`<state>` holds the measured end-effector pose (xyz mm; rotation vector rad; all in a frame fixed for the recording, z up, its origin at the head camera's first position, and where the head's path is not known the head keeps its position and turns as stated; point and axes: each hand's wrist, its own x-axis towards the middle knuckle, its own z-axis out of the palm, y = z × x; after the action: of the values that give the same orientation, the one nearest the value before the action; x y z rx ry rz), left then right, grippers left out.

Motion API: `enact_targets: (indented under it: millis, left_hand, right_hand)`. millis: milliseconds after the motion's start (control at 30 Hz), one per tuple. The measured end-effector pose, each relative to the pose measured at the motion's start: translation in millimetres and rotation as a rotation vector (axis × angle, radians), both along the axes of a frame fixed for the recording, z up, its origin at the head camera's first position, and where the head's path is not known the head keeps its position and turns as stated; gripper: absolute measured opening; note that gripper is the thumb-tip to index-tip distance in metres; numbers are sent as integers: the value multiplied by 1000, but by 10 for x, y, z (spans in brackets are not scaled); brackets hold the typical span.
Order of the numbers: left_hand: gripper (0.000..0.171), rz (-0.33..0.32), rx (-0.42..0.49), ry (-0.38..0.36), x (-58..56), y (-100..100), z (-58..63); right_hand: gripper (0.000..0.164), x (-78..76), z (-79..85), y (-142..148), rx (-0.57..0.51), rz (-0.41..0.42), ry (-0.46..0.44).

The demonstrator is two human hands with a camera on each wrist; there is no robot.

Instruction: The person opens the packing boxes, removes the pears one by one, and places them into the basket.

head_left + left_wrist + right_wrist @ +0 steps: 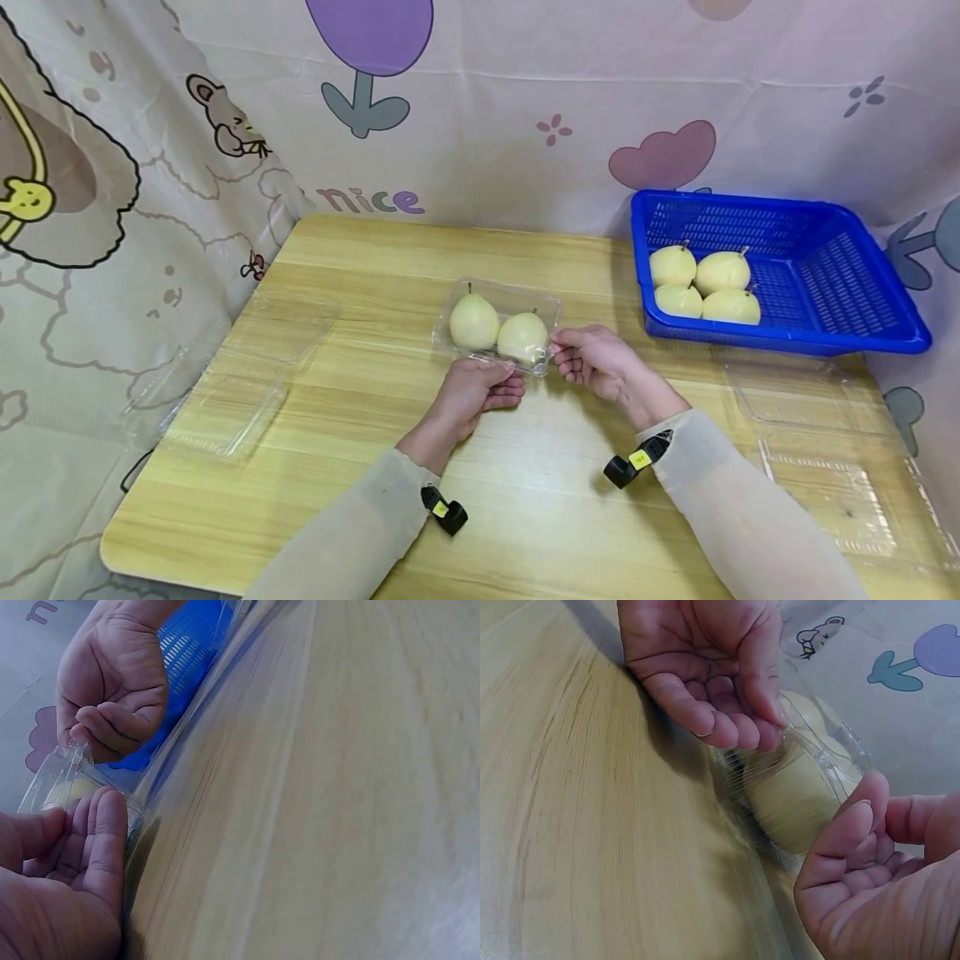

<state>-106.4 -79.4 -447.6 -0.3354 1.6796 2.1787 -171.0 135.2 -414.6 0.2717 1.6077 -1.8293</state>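
Two pale yellow pears point(474, 322) lie side by side in a clear plastic clamshell box point(501, 302) at the middle of the table, under its clear lid. My left hand point(468, 396) pinches the box's front edge between thumb and fingers. At the front right corner, my right hand point(596, 362) pinches the rim. In the left wrist view, the right hand point(116, 682) grips the clear edge beyond the left hand point(67, 892). The right wrist view shows a pear point(791, 802) through the plastic, between both hands; whether the edge is fully fastened I cannot tell.
A blue plastic basket point(787, 340) with several pears point(723, 273) stands at the back right. Clear open clamshell boxes lie at the table's left point(232, 408) and right point(832, 492). Behind the wooden table point(360, 333) hangs a printed curtain point(510, 167).
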Motion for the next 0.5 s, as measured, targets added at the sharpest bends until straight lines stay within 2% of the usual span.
enact_targets:
  millis: [500]
  left_hand:
    - [25, -15, -54, 12, -15, -7, 18]
  right_hand:
    - [31, 2, 24, -7, -20, -3, -27]
